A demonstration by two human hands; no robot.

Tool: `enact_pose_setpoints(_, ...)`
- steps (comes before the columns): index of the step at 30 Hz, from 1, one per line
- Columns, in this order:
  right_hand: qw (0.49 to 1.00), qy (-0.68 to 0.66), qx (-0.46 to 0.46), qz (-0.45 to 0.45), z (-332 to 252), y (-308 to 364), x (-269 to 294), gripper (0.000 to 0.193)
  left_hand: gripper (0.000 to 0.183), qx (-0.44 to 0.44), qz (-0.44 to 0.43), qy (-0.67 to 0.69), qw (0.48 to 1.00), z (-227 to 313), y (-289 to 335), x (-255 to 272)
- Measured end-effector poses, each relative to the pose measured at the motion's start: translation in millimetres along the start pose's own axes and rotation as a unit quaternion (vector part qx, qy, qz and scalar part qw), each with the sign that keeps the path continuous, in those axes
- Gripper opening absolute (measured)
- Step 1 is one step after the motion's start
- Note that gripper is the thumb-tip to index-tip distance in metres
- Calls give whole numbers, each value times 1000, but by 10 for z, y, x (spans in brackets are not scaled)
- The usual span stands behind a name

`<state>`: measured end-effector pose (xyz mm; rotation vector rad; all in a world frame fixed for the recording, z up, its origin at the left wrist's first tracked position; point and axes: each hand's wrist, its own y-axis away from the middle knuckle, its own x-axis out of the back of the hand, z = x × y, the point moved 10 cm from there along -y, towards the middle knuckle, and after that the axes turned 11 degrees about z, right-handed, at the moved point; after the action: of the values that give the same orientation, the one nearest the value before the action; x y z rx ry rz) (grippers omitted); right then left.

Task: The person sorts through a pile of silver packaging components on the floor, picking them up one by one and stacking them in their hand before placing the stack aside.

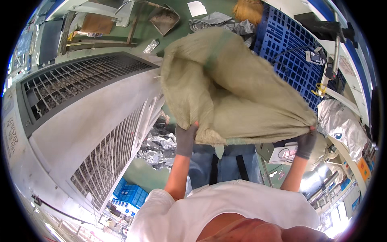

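A large olive-tan woven sack (242,80) with a faded green stripe hangs spread out in front of me, its near edge pulled wide between my hands. My left hand (186,139), in a grey glove with bare fingertips, grips the sack's near left corner. At the near right corner my right hand (307,143), gloved the same way, is closed on the gathered cloth. The sack sags and folds in the middle. What is inside it, if anything, is hidden.
To the left stands a big white machine housing (96,97) with barred grilles. A blue plastic pallet (288,52) lies at the far right. Beyond the sack are a dustpan (164,20), a straw broom (248,11) and silver crumpled sheeting (213,21). A blue crate (131,194) sits lower left.
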<state>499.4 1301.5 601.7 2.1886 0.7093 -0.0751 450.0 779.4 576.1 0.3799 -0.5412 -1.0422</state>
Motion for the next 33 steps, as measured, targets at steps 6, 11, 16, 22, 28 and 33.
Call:
enact_pose_setpoints(6, 791, 531, 298, 61, -941, 863, -407, 44, 37, 225, 146, -23, 963, -456, 147, 336)
enact_pose_setpoints(11, 998, -53, 7, -34, -670, 955, -214, 48, 37, 118, 122, 214, 962, 221, -43, 412)
enact_pose_setpoints(16, 995, -65, 78, 15, -591, 1186, -387, 50, 40, 119, -15, 276, 954, 1085, 281, 432)
enact_pose_setpoints(22, 995, 12, 98, -28, -699, 1547, -570, 55, 39, 34, -54, 158, 985, 1800, 1005, 554)
enact_pose_setpoints(28, 991, -23, 131, -26, -924, 1751, -490, 53, 32, -59, -146, 29, 987, 2117, 1412, 627)
enact_pose_setpoints(33, 986, 21, 143, -78, -998, 2009, -896, 55, 37, -73, -120, 84, 986, 2362, 1558, 779)
